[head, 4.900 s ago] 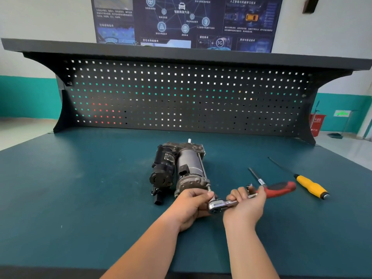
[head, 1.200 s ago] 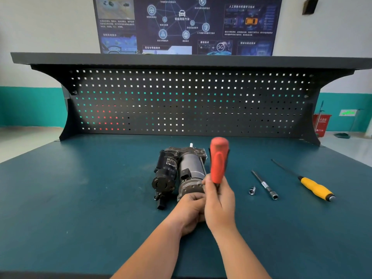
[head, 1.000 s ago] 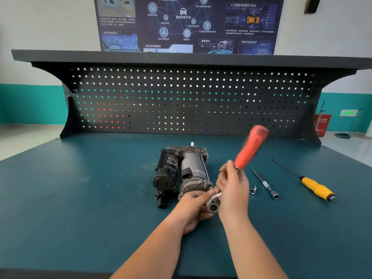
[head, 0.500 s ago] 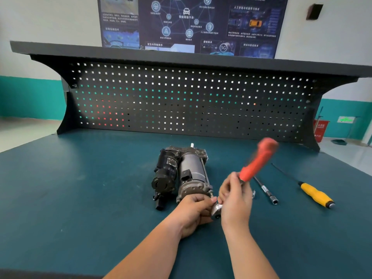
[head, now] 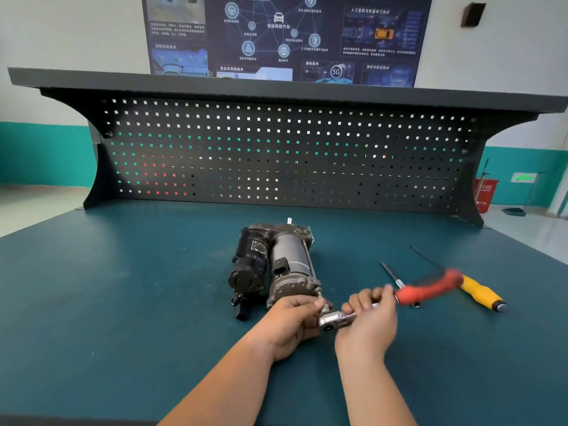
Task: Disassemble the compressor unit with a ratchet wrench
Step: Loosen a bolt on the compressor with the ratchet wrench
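Note:
The grey and black compressor unit [head: 276,265] lies on the teal workbench [head: 123,302], its near end toward me. A ratchet wrench [head: 427,292] with a red handle has its chrome head at the unit's near right corner, on a long bolt. My right hand [head: 368,324] grips the wrench's metal shank just behind the head; the blurred handle points right, low over the bench. My left hand [head: 292,324] curls round the wrench head and the bolt end, against the unit's near end.
A yellow-handled screwdriver [head: 479,292] and a thin extension bar [head: 392,273] lie to the right, partly behind the wrench handle. A small socket [head: 416,304] sits below the handle. A black pegboard [head: 276,155] with a shelf closes the bench's far side.
The wrench handle has swung from pointing up and right down to nearly flat, pointing right. My left hand has stayed at the wrench head by the unit.

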A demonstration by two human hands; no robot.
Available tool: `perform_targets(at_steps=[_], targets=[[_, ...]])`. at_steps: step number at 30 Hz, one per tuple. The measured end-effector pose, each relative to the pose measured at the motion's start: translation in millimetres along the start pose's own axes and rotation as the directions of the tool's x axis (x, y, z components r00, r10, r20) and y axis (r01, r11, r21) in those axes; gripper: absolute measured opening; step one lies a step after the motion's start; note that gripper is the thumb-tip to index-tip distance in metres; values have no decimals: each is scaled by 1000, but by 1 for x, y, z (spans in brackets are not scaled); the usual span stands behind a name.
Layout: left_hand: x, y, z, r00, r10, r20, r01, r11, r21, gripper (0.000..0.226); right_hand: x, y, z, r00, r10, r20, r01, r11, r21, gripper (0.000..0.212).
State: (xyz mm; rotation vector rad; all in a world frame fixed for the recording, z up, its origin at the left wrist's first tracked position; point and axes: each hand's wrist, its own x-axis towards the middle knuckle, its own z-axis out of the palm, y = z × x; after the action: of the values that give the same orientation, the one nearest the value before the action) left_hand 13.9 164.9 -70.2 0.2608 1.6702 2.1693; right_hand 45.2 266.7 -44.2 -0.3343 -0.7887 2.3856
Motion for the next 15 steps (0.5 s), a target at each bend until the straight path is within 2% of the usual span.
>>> perform_targets(at_steps=[2,3,5,7,8,9,10,11,12,13,14,15], targets=[[1,-1,2,1000,9,-7,-9,1000,11,20,5,0,-5,982,168,-90,-153,976,154,33],[2,-1,1,1000,13,-14,-13,1000,15,21,6,0,-5,984,158,-87,-146,981,130,32],[1,0,1,1000,11,-21,-11,1000,20,22,4,4,2,1000,-7,-17,7,1000,-16,33],[2,-1,2,1000,19,-20,-18,999,34,23,-2,7,10,963,-166,210,204,963,-174,33],[2,-1,2,1000,23,-15,-22,999,47,26,-4,8,12,897,-223,380,343,895,-284,30],[1,-1,2,999,33,0,-33,997,64,30,-6,8,13,788,-235,570,516,756,-402,24],[0,-1,2,998,56,4,-56,994,92,34,-9,10,14,658,-175,733,681,555,-478,21],[2,-3,0,996,87,-19,-85,990,111,37,-10,12,13,540,-76,838,803,345,-486,25],[1,-2,1,992,109,-65,-103,990,94,34,-11,16,11,454,4,891,877,176,-447,30],[1,-2,1,987,130,-96,-125,991,53,30,-13,18,11,412,17,911,906,103,-411,34],[-1,-2,1,982,161,-96,-156,986,62,29,-15,19,10,404,-20,914,908,131,-398,33],[-2,-2,0,983,173,-63,-167,982,84,32,-17,18,11,445,-81,892,878,238,-416,29]])
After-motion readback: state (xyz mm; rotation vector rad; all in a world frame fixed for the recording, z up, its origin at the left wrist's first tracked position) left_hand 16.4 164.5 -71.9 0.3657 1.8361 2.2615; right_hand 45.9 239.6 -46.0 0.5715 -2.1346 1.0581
